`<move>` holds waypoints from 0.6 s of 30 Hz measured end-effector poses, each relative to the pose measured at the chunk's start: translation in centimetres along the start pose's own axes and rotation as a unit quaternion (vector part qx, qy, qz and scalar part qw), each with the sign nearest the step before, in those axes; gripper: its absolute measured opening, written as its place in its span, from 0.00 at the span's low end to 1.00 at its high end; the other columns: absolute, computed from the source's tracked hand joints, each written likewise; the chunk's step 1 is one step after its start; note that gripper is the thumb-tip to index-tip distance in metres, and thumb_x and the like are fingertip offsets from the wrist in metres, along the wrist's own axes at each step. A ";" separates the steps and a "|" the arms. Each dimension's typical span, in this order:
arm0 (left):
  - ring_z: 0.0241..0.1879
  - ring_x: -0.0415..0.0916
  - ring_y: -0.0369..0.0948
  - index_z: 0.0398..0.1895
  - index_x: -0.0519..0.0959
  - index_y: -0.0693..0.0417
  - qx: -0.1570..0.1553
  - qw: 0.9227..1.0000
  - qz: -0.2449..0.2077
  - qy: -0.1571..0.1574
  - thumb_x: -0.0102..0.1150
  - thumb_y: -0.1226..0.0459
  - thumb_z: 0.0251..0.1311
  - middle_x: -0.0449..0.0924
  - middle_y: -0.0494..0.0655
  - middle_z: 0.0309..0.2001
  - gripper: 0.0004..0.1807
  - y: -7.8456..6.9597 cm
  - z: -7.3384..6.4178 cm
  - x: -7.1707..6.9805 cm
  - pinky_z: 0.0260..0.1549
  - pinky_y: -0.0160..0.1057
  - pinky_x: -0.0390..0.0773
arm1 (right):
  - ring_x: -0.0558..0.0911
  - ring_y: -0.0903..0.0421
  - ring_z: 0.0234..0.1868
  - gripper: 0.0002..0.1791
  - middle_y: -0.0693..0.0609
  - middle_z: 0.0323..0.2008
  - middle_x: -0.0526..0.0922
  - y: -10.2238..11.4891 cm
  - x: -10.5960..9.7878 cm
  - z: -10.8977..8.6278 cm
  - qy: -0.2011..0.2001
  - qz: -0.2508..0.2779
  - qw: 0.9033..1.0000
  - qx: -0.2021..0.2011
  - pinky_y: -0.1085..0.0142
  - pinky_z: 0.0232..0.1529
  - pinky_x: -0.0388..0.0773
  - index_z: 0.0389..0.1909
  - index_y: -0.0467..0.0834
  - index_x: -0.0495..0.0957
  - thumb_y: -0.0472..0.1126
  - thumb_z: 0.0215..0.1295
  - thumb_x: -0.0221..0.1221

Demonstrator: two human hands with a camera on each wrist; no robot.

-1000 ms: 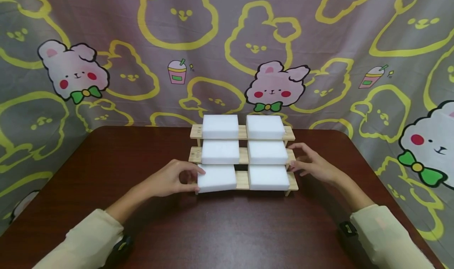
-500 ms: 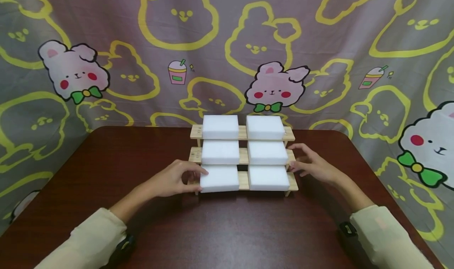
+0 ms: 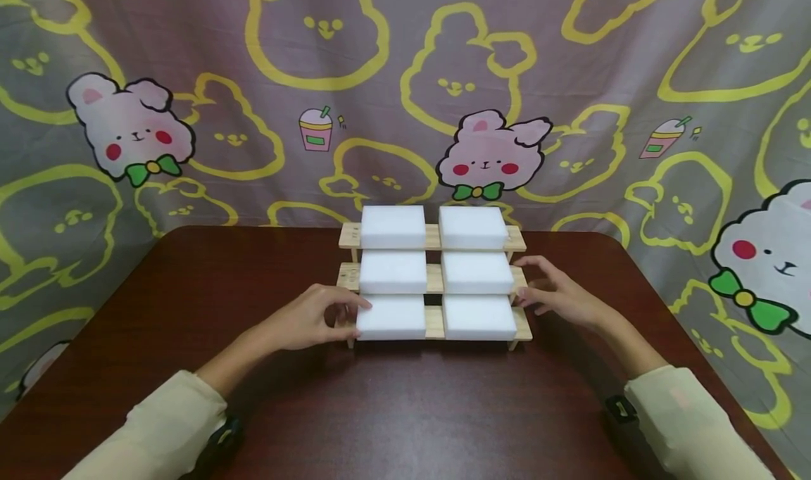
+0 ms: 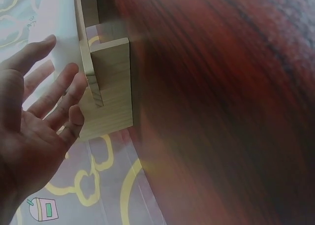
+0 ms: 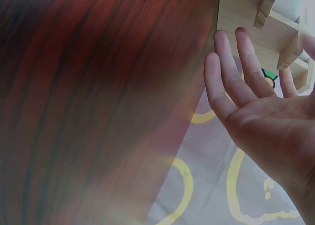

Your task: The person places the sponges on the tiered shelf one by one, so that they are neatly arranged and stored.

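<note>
A three-tier wooden stand [image 3: 434, 321] bears several white foam blocks, two on each step. My left hand [image 3: 310, 319] is at the left end of the bottom-left block [image 3: 391, 318], with its index fingertip on the top edge and the thumb lower at the front corner. In the left wrist view, the relaxed fingers [image 4: 58, 84] lie against or near the block's end [image 4: 65, 33]. At the stand's right side, my right hand [image 3: 560, 293] has its fingers spread beside the middle and bottom steps. It holds no block.
The stand is on a dark red-brown wooden table [image 3: 405, 409] near its far edge. Behind it hangs a grey patterned curtain [image 3: 380, 58] with cartoon rabbits. Light sleeves [image 3: 171, 409] cover both forearms.
The bottom-left block has shifted slightly right and turned from askew to straight on its step, with my left hand moving along. My right hand has stayed in place.
</note>
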State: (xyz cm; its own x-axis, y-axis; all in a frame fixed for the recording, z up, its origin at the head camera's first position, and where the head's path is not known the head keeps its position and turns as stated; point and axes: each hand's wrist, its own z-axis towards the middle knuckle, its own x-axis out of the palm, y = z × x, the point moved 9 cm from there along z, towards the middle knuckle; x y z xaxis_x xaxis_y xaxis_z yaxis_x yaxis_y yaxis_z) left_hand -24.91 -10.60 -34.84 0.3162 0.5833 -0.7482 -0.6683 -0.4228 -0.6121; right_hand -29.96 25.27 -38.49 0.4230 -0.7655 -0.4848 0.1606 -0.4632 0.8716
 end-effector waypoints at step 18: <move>0.35 0.80 0.36 0.52 0.85 0.59 -0.049 0.997 0.033 -0.051 0.74 0.66 0.60 0.84 0.37 0.34 0.17 0.9 -1.6 -3.1 0.33 0.45 0.81 | 0.84 0.44 0.47 0.31 0.41 0.48 0.85 1.7 -2.3 -1.8 -0.085 -0.194 0.977 -0.009 0.54 0.41 0.79 0.71 0.45 0.65 0.52 0.74 0.62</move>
State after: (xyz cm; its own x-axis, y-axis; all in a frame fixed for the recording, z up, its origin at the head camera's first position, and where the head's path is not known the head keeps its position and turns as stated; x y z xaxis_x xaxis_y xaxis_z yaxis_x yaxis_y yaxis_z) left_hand -25.40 -13.88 -33.50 0.2004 0.6174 -0.7607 -0.6144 -0.5256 -0.5884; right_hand -29.01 27.04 -35.77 0.1732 -0.5977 -0.7828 0.2962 -0.7264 0.6202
